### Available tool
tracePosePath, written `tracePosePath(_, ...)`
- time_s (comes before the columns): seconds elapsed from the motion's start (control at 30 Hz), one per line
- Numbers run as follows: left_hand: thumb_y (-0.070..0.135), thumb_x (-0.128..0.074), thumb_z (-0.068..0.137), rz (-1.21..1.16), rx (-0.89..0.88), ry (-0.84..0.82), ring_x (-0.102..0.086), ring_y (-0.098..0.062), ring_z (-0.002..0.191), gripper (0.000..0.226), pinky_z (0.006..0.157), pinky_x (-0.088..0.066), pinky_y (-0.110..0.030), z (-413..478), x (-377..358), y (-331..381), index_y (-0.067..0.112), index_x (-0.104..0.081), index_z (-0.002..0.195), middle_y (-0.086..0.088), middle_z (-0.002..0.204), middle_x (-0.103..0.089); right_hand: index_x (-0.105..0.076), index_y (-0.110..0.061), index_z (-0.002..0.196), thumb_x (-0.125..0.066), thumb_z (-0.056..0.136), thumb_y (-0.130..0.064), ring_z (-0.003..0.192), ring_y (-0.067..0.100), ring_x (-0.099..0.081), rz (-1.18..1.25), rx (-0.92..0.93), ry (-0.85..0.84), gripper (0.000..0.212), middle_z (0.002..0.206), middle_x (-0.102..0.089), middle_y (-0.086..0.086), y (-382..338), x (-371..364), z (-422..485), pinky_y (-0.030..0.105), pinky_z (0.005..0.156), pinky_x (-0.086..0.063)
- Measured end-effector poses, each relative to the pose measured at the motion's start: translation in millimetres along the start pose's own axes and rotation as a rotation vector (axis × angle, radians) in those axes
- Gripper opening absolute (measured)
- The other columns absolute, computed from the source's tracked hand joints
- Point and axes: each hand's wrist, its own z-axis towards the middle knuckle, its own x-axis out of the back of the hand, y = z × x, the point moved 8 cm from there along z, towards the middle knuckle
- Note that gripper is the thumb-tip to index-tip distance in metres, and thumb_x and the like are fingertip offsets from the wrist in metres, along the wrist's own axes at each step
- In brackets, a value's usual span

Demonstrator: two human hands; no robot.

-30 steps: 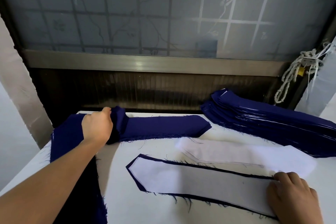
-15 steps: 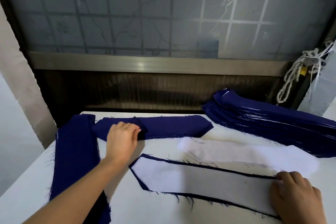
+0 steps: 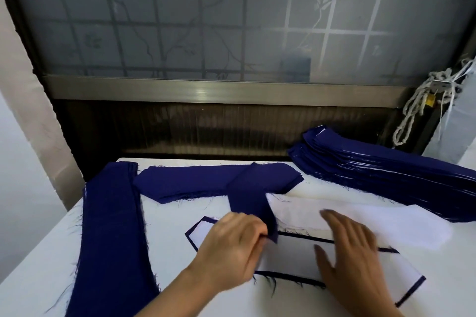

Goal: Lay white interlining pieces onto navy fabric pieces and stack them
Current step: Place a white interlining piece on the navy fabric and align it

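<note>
Fingers (image 3: 257,237) of the left hand (image 3: 231,247) are pinching the near end of a navy strip (image 3: 247,201). The grip is closing tightly on the cloth between thumb and fingertips. The strip is trailing back from the grip, and its far end is lying across the small navy pile (image 3: 185,183) at the back of the tabletop (image 3: 38,265).

The right hand (image 3: 353,252) is lying flat with its fingers spread and holding nothing. It is resting over the finished pair (image 3: 293,255), a white piece sitting on a navy piece. Blur is making it hard to tell how firmly it is pressing.

Judging by the task, the strip is being brought over as the next navy layer. Doing this well probably means lifting it clear, not dragging it, so the white piece below is not shifting. The flat hand should be weighting the pair while the pointed ends and long edges are being matched.

The strip is looking soft and limp, dark blue, twisting slightly along its length, with frayed threads that could be catching. Navy is showing as a thin, even border around the white piece of the pair. Loose white interlining (image 3: 386,224) is waiting just behind the pair, touching it. The tall stack (image 3: 386,175) on the right is showing white slivers between navy layers. A long navy pile (image 3: 110,226) is running down the left side.
</note>
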Motion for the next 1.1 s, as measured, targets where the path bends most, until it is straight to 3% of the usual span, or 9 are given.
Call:
tracePosePath(0.1, 0.023, -0.046, 0.1, -0.084, -0.138, 0.014, -0.055, -0.019, 0.072, 0.01, 0.07, -0.046, -0.027, -6.0, 5.6, 22.5, 0.016, -0.05, 0.096, -0.001, 0.088, -0.066, -0.041, -0.022, 0.144, -0.085, 0.061, -0.021, 0.141, 0.016, -0.034, 0.163, 0.162, -0.061, 0.094, 0.15, -0.044, -0.004, -47.0, -8.1, 16.7, 0.042, 0.112, -0.023)
tracePosePath(0.17, 0.022, -0.05, 0.098, -0.121, -0.152, 0.056, -0.056, -0.018, 0.074, 0.006, 0.07, -0.047, -0.026, -10.8, 14.7, 25.3, 0.018, -0.052, 0.094, 0.002, 0.091, -0.064, -0.057, -0.024, 0.13, -0.083, 0.052, -0.01, 0.142, 0.016, -0.035, 0.281, 0.24, -0.075, 0.083, 0.148, -0.046, -0.007, -65.1, -9.9, 24.9, 0.042, 0.111, -0.023)
tracePosePath(0.27, 0.021, -0.053, 0.092, -0.131, 0.0, 0.129, -0.055, -0.011, 0.075, 0.004, 0.068, -0.045, -0.021, -18.1, 27.3, 7.5, 0.025, -0.052, 0.093, 0.013, 0.093, -0.058, -0.07, -0.026, 0.093, -0.084, 0.051, -0.002, 0.132, 0.015, -0.05, 0.362, 0.292, -0.04, 0.05, 0.126, -0.064, -0.011, -73.8, -12.1, 28.2, 0.041, 0.108, -0.027)
tracePosePath(0.33, 0.029, -0.047, 0.1, -0.169, 0.194, 0.242, -0.055, -0.008, 0.069, 0.008, 0.065, -0.044, -0.019, -25.3, 38.7, -13.8, 0.027, -0.054, 0.096, 0.015, 0.086, -0.059, -0.07, -0.022, 0.086, -0.085, 0.06, 0.0, 0.119, 0.011, -0.06, 0.36, 0.278, 0.026, 0.037, 0.105, -0.071, -0.013, -65.9, -11.5, 26.8, 0.041, 0.108, -0.029)
tracePosePath(0.57, 0.017, -0.058, 0.099, -0.242, 0.847, 0.532, -0.059, 0.002, 0.073, 0.008, 0.052, -0.045, -0.018, -57.6, 57.7, -91.9, 0.025, -0.056, 0.099, 0.027, 0.087, -0.062, -0.07, -0.011, 0.079, -0.077, 0.076, -0.003, 0.073, 0.021, -0.067, 0.132, 0.135, 0.259, 0.011, 0.078, -0.068, -0.002, 17.0, 21.1, 9.9, 0.046, 0.1, -0.038)
tracePosePath(0.6, 0.016, -0.058, 0.099, -0.243, 0.898, 0.531, -0.059, 0.001, 0.074, 0.006, 0.054, -0.046, -0.017, -62.3, 55.7, -100.0, 0.021, -0.058, 0.099, 0.027, 0.086, -0.062, -0.071, -0.011, 0.081, -0.071, 0.082, -0.011, 0.071, 0.022, -0.067, 0.103, 0.115, 0.267, 0.001, 0.077, -0.069, -0.002, 31.4, 26.1, 5.2, 0.044, 0.1, -0.036)
tracePosePath(0.73, 0.021, -0.06, 0.097, -0.243, 1.024, 0.499, -0.061, -0.007, 0.071, 0.007, 0.059, -0.048, -0.018, -80.3, 44.9, -117.0, 0.016, -0.064, 0.096, 0.013, 0.077, -0.066, -0.071, -0.007, 0.093, -0.048, 0.088, -0.028, 0.075, 0.022, -0.065, 0.006, -0.025, 0.268, 0.032, 0.081, -0.069, -0.002, 84.4, 40.5, -14.9, 0.045, 0.101, -0.033)
tracePosePath(0.9, 0.025, -0.064, 0.095, -0.257, 1.107, 0.438, -0.061, -0.008, 0.065, 0.008, 0.058, -0.046, -0.015, -91.6, 32.9, -123.2, 0.024, -0.067, 0.087, 0.012, 0.071, -0.065, -0.063, -0.017, 0.109, -0.068, 0.088, -0.008, 0.09, 0.026, -0.052, 0.187, -0.386, 0.303, 0.023, 0.08, -0.06, -0.008, 135.4, 45.3, -43.2, 0.042, 0.097, -0.033)
tracePosePath(1.1, 0.024, -0.07, 0.091, -0.284, 1.133, 0.379, -0.058, -0.016, 0.061, 0.017, 0.059, -0.043, -0.005, -91.7, 27.1, -123.6, 0.033, -0.067, 0.077, -0.004, 0.061, -0.058, -0.043, -0.05, 0.115, -0.061, 0.09, -0.028, 0.081, -0.011, -0.055, 0.461, -0.67, 0.427, 0.038, 0.093, -0.059, -0.024, 143.7, 51.2, -60.5, -0.004, 0.071, -0.031)
